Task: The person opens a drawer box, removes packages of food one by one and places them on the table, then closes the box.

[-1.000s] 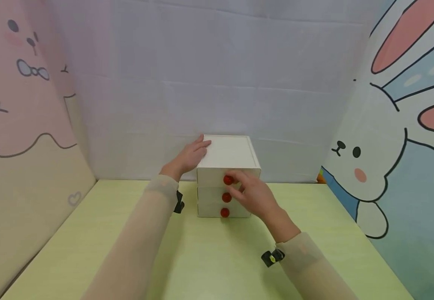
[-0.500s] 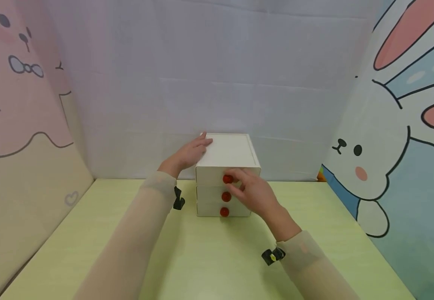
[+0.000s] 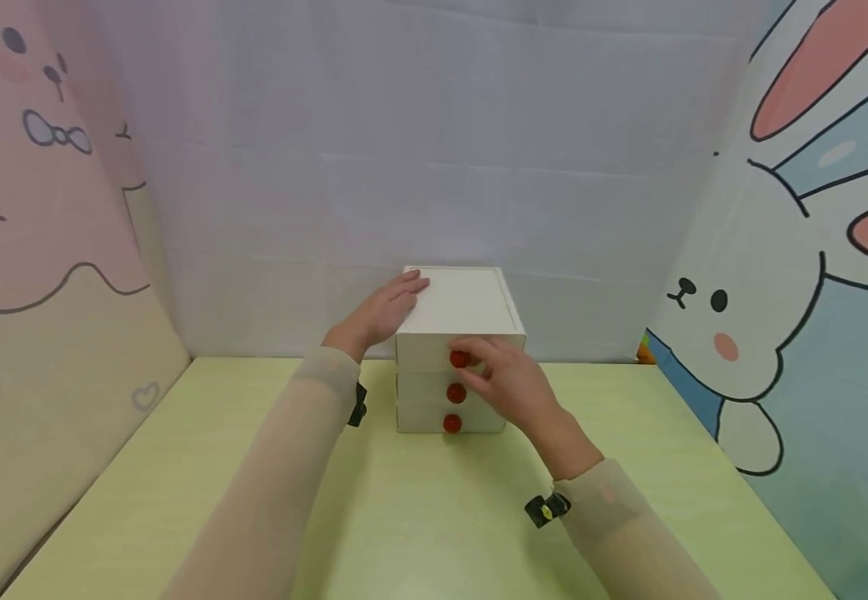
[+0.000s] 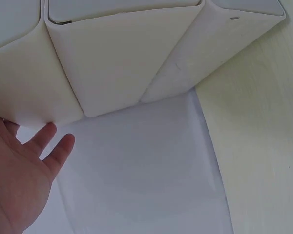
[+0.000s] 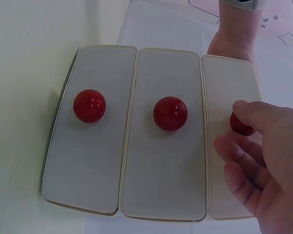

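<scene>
A white box with three stacked drawers stands against the back wall, each front bearing a round red knob. My right hand is at the top drawer, its thumb and fingers pinching the top red knob. The middle red knob and the bottom red knob are untouched. My left hand rests on the box's upper left edge with its fingers extended. In the left wrist view, the fingertips lie by the box's side. All three drawers look closed.
The pale green tabletop spreads in front of the box and to both sides. Close behind it hangs a white cloth wall. Side panels carry cartoon animals, including a rabbit on the right.
</scene>
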A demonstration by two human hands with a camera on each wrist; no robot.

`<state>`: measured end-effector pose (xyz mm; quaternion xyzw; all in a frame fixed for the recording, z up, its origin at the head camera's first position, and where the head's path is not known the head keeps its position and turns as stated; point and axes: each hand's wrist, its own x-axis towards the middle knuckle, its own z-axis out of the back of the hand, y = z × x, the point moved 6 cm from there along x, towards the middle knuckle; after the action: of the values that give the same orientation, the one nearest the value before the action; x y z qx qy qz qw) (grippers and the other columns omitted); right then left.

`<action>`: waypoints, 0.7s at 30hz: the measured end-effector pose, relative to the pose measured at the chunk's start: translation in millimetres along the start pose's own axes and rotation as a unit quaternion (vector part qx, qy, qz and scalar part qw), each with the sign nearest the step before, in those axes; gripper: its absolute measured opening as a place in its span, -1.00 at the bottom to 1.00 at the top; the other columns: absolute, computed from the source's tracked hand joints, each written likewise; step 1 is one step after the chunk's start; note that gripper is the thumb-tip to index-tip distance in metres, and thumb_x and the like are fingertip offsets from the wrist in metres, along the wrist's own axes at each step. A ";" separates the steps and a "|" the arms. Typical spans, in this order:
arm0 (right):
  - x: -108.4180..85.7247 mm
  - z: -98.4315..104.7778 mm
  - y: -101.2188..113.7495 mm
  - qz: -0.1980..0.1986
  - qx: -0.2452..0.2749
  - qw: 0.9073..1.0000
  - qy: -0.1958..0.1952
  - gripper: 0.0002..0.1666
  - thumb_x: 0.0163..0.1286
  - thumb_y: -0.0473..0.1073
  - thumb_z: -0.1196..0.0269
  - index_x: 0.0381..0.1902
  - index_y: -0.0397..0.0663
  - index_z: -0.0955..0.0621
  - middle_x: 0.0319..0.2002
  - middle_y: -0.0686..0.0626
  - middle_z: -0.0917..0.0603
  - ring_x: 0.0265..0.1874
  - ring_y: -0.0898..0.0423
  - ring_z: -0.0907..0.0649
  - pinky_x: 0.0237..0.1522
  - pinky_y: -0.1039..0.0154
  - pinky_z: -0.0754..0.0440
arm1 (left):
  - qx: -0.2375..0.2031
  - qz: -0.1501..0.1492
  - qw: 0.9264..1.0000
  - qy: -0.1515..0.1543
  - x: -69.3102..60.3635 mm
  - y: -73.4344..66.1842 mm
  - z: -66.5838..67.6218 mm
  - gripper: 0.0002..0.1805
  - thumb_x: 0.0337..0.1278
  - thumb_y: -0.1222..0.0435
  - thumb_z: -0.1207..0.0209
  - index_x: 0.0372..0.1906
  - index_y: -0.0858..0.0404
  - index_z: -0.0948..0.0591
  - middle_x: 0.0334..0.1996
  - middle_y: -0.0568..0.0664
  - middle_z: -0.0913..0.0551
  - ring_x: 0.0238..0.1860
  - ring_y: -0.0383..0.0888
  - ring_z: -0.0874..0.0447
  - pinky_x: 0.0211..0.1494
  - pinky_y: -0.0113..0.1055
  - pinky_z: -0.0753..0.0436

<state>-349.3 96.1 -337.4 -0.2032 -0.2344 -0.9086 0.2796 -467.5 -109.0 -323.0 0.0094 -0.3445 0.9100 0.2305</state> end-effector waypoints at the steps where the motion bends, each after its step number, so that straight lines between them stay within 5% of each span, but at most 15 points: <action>1: -0.2 0.1 -0.1 0.000 0.000 1.000 -0.002 -0.53 0.48 -0.13 -0.50 0.31 0.05 -0.73 0.09 -0.06 -0.83 -0.25 -0.01 -0.82 -0.06 -0.04 -0.84 | -0.002 0.000 1.000 0.001 -0.2 -0.3 -0.5 -0.37 0.82 0.11 0.36 0.78 0.09 -0.23 0.84 -0.04 0.03 0.85 0.09 0.19 0.86 0.12 0.07; 13: -2.8 -5.4 2.0 0.060 -0.014 0.994 -0.093 -0.59 0.43 -0.16 -0.55 0.20 0.06 -0.75 -0.03 -0.04 -0.82 -0.40 0.07 -0.83 -0.36 0.15 -0.79 | -0.015 0.013 1.000 -0.006 -1.9 2.1 2.8 -0.37 0.83 0.07 0.38 0.79 0.04 -0.22 0.84 -0.06 0.05 0.85 0.09 0.22 0.85 0.16 0.09; 21: -4.3 -11.4 0.2 0.065 -0.010 0.992 -0.108 -0.59 0.40 -0.18 -0.56 0.17 -0.01 -0.74 -0.11 -0.05 -0.82 -0.40 0.06 -0.82 -0.30 0.13 -0.83 | -0.021 0.009 1.000 -0.007 1.1 4.0 -1.1 -0.37 0.82 0.07 0.37 0.78 0.04 -0.24 0.84 -0.07 0.04 0.85 0.08 0.21 0.86 0.15 0.09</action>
<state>-348.6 91.6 -348.7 -0.3180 -0.2407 -0.8635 0.3085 -470.0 -110.4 -326.1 0.0075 -0.3654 0.9044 0.2202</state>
